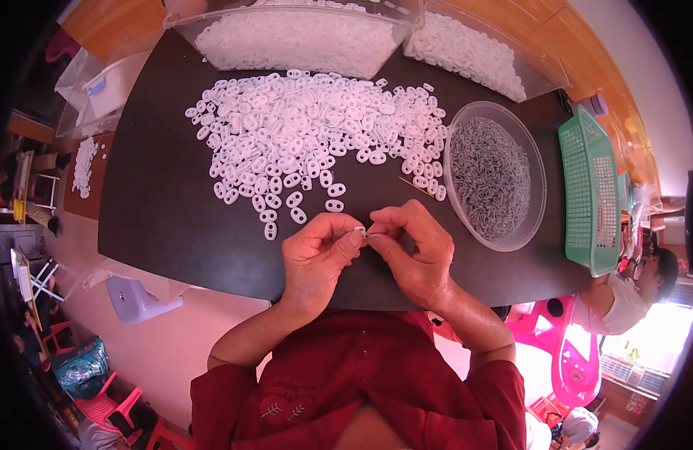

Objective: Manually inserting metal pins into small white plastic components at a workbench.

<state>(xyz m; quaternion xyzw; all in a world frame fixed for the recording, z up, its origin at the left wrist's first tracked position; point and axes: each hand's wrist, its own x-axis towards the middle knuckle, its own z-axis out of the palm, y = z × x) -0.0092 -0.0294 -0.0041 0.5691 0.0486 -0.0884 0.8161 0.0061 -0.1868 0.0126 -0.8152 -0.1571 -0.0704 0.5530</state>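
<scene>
Near the table's front edge, my left hand (pixel 314 253) pinches a small white oval plastic piece (pixel 360 229) between thumb and forefinger. My right hand (pixel 419 257) meets it from the other side, its thumb and forefinger closed at the piece's right end. Whatever lies between those right fingertips is too small to make out. Beyond both hands spreads a big pile of similar white two-hole pieces (pixel 301 124), with a few loose ones closest to my left hand. To the right stands a round clear tub (pixel 540 196) full of grey screws (pixel 490 180).
Two clear bins (pixel 406 30) of white pieces line the table's far side. A thin wooden stick (pixel 417 187) lies beside the tub. At the right edge stands a green plastic basket (pixel 586 187). A purple stool (pixel 136 300) is on the floor at left; another person (pixel 624 300) sits at right.
</scene>
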